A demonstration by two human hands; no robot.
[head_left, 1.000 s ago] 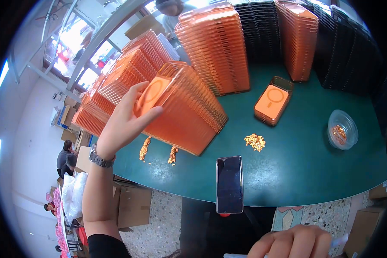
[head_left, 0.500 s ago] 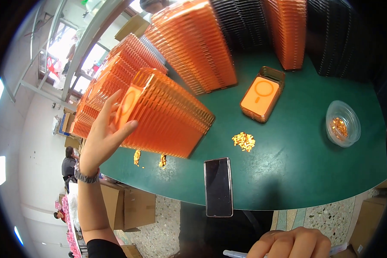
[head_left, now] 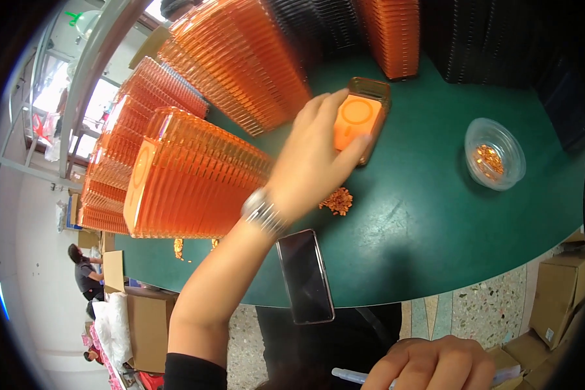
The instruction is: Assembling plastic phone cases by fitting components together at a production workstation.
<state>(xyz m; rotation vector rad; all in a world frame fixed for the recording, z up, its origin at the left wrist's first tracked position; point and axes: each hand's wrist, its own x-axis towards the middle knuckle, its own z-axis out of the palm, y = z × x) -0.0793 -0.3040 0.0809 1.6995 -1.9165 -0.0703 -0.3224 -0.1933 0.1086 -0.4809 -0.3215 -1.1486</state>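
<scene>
My left hand (head_left: 309,159) reaches across the green table (head_left: 422,234) and closes on a small stack of orange phone cases (head_left: 364,117), fingers over its left edge, thumb under its near corner. A watch sits on that wrist. My right hand (head_left: 435,364) stays low at the bottom edge, closed around a thin white pen-like tool (head_left: 344,375). A long row of orange cases (head_left: 195,175) lies on its side to the left of my left arm.
More orange case stacks (head_left: 240,58) and black stacks (head_left: 500,39) line the back. A clear bowl of small orange parts (head_left: 494,153), a loose pile of them (head_left: 338,200) and a dark phone (head_left: 304,274) lie on the table. Cardboard boxes (head_left: 556,299) stand right; a person (head_left: 84,273) sits lower left.
My left hand let go of the end of the sideways orange row and swung right onto the orange cases in the middle. The right hand stayed low.
</scene>
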